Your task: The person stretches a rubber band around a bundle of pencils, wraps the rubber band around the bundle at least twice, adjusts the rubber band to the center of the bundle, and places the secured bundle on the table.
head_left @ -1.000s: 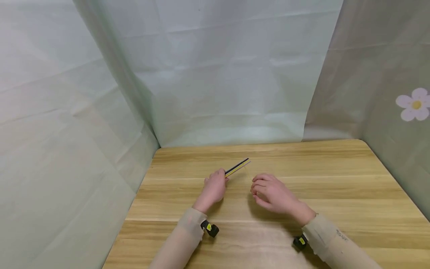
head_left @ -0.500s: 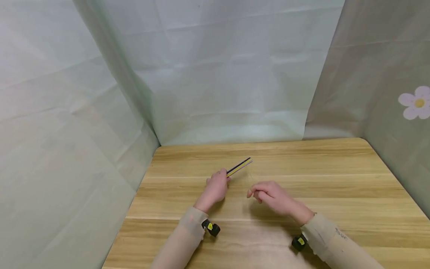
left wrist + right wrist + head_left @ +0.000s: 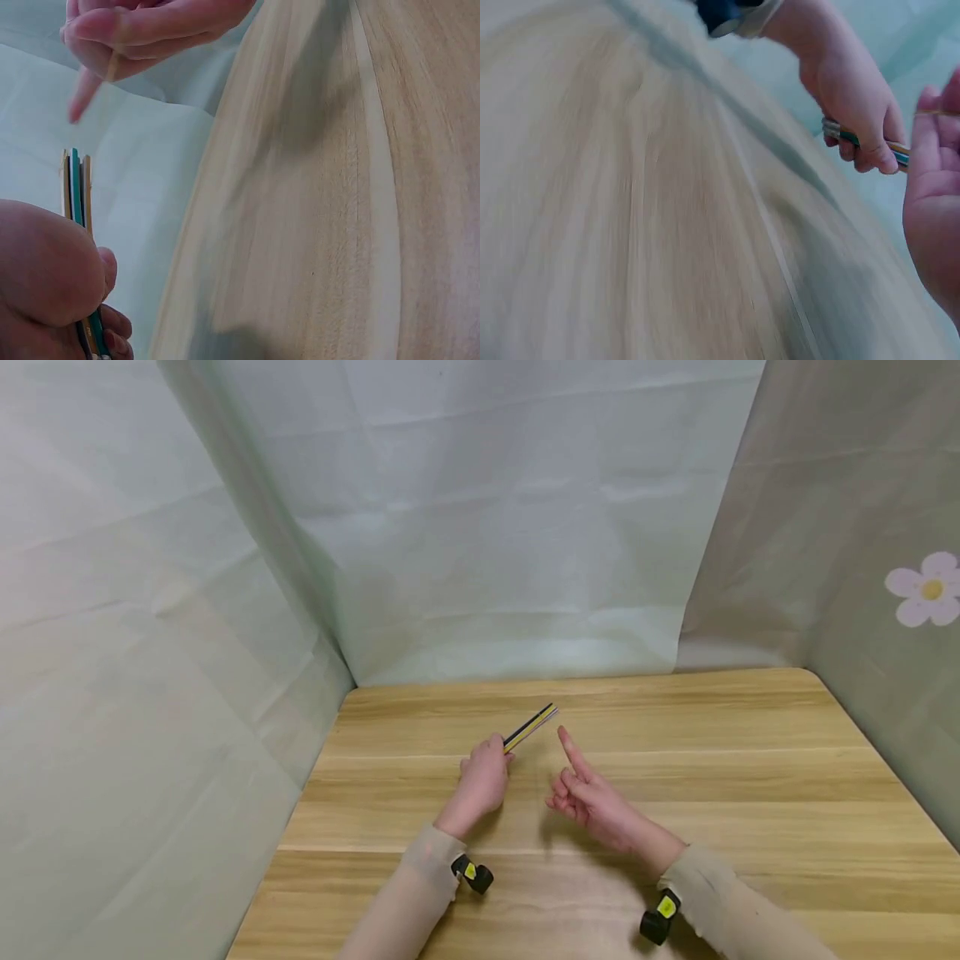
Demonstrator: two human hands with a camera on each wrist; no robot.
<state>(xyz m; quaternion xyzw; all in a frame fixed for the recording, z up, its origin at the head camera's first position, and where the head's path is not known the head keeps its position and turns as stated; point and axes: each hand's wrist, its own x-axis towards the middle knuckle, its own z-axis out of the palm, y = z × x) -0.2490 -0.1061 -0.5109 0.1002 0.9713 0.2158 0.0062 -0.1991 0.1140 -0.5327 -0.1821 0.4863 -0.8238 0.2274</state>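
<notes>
My left hand (image 3: 486,774) grips a bundle of slim pencils (image 3: 531,727), their far ends sticking out past the fingers toward the back of the table. In the left wrist view the pencils (image 3: 76,184) show teal, dark and tan sides; the palm and fingers cover the lower part. Close to the right of the bundle is my right hand (image 3: 592,802), palm turned inward. Its index finger points up near the pencil ends, apart from them, while the other fingers bend loosely. A thin tan rubber band (image 3: 939,113) lies across the fingers of this hand.
Both hands are above a light wood-grain table (image 3: 750,777). Pale cloth walls (image 3: 487,568) stand behind it and at the sides, with a printed flower (image 3: 930,591) on the right one. A small black camera (image 3: 658,920) sits at the right wrist.
A thin strand ran from the pencils to my right hand; it no longer shows there. The right hand has turned over and extended its index finger. The pencil ends have tilted slightly upward.
</notes>
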